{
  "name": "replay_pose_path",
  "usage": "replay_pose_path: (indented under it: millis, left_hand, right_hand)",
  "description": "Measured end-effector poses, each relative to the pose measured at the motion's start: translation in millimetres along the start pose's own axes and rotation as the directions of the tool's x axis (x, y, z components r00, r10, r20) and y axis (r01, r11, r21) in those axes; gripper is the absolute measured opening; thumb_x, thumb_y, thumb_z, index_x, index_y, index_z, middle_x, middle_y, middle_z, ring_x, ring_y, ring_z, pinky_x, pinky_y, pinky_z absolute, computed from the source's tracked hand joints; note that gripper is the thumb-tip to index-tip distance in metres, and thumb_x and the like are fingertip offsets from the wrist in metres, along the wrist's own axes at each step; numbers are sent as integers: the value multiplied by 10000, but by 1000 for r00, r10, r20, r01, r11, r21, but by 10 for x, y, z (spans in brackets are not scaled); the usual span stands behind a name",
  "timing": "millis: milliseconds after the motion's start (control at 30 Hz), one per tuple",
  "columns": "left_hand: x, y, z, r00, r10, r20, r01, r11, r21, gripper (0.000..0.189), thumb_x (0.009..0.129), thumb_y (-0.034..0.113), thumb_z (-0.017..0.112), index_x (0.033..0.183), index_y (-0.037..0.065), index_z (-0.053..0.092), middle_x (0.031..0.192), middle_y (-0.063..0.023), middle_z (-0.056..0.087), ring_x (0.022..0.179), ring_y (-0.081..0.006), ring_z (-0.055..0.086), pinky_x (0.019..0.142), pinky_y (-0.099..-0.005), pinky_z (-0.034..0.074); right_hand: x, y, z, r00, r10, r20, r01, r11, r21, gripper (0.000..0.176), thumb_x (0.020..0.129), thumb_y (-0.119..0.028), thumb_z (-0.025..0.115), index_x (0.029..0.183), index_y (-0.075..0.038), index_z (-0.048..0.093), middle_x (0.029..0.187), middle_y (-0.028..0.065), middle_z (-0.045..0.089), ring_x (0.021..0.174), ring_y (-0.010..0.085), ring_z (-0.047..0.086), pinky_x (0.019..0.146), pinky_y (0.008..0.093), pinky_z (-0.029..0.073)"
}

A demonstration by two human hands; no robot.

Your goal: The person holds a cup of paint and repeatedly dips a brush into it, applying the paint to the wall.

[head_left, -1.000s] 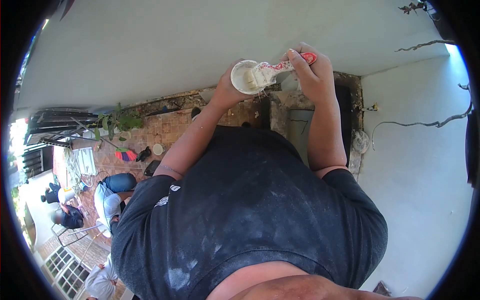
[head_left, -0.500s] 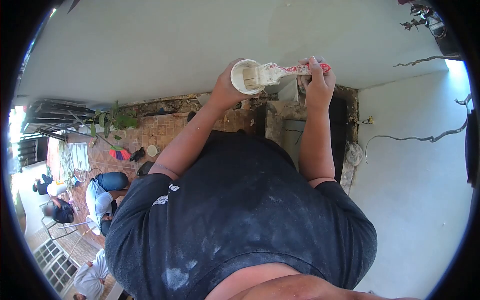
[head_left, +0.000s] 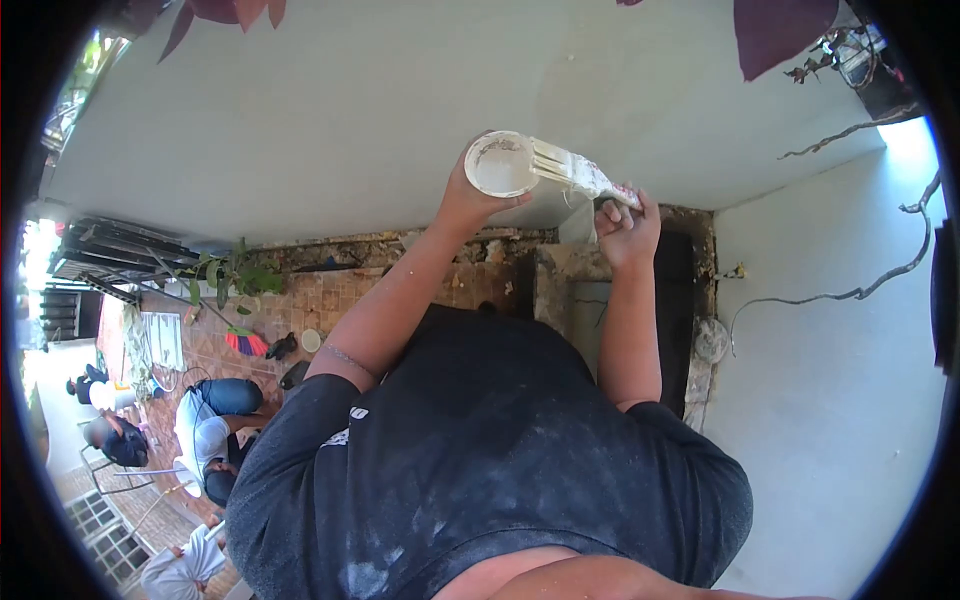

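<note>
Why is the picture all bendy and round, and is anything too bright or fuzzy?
Head view: black curved edges and a stretched look, probably from a very wide lens; white glare at the upper right, above the side wall; washed-out light along the left edge; a smudge over the head of the far person in dark clothes; the brush and cup fairly clear.

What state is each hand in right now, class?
Left hand: closed around a white cup.
Right hand: closed on a paintbrush's handle.
</note>
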State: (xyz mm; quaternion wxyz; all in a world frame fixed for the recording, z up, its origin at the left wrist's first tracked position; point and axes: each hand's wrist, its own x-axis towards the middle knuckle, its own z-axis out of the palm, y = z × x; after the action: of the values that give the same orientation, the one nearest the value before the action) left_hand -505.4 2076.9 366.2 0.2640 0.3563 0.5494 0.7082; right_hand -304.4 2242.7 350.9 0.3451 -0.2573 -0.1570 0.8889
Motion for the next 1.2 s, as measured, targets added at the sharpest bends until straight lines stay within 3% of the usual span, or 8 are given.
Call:
replay_pose_path:
  millis: [133,233,367,467,633,767,967,1200]
  left_hand:
    - [145,114,37,999,-35,18,37,992,-121,850,591,96,904,1306,27,449,1228,-78,565,1148,-177,541,1007,-336,455]
    - [178,208,57,999,-34,39,40,988,-147,842,591,88,900,1304,35,455,1224,-71,565,1146,-179,539,990,-335,469]
    - [273,225,23,998,-19,67,26,995,-98,837,592,77,895,1304,36,456,1217,-67,565,1141,-180,538,964,-329,486]
    - [143,165,-25,997,-53,50,56,996,-63,845,609,54,866,1337,48,437,1240,-64,556,1164,-187,529,988,-345,465]
    - [-133,-215,-211,996,-33,-80,22,991,-129,834,600,43,863,1323,27,448,1227,-74,561,1144,-194,543,956,-319,478]
    - [-400,-192,-445,979,-92,-183,53,976,-209,833,599,15,845,1330,22,445,1234,-79,559,1134,-205,549,977,-332,457]
    - [-511,-62,-864,960,-14,-280,-17,994,-108,834,609,-20,817,1348,19,433,1242,-87,555,1160,-215,537,1005,-355,432]
    - [-949,-153,-1319,938,-59,-343,32,996,-85,846,616,-34,805,1366,20,418,1280,-94,536,1193,-238,524,1031,-381,419]
  right_hand:
    - [-84,-10,28,998,-35,58,38,998,-56,311,911,-299,522,1085,-49,587,599,30,474,529,168,436,517,302,343]
    - [-123,-121,-212,961,-8,276,99,944,-315,402,916,-309,546,1194,-21,581,677,50,563,562,153,483,514,285,367]
    - [-451,-286,-49,888,322,329,2,712,-702,449,892,-261,576,1218,45,533,708,63,565,515,100,418,487,237,324]
    - [-469,-190,-107,867,406,288,-166,781,-602,373,894,-246,578,1143,30,566,649,12,486,493,72,359,460,226,288]
    - [-398,30,-231,962,182,204,-35,823,-567,321,985,-359,499,1009,-44,557,593,-53,350,466,40,285,433,208,206]
    - [-112,177,-178,994,-15,111,74,835,-546,278,970,-309,553,997,-33,570,607,-50,388,483,44,316,442,207,236]
    - [346,136,443,933,-287,217,349,578,-738,303,973,-270,553,1086,11,570,660,-13,492,514,43,395,460,212,317]
    - [598,764,75,956,-281,84,277,769,-577,296,995,-276,502,1074,0,573,664,-14,482,501,51,407,462,208,315]
